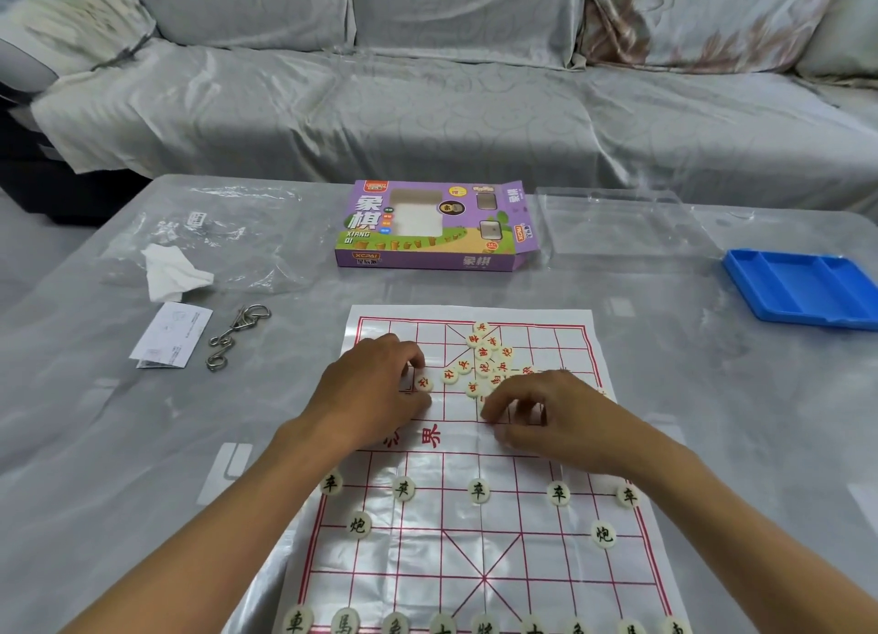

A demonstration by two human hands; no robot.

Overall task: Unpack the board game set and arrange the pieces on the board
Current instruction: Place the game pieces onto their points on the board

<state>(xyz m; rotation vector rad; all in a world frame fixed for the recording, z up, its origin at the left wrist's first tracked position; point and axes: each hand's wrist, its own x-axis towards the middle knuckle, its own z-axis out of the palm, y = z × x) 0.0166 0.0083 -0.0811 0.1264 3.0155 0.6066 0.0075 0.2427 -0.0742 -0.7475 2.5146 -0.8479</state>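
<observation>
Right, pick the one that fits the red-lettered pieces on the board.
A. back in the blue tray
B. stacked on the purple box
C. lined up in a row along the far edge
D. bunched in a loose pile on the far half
D: the red-lettered pieces lie clustered unevenly on the far half of the board, just beyond both hands.

One camera only, worn on my head, looking forward and down over my forearms at the board (pixel 475 515) close below (its near edge cropped), the table (pixel 665 372) beyond, and the sofa (pixel 427 87) farthest back.
</observation>
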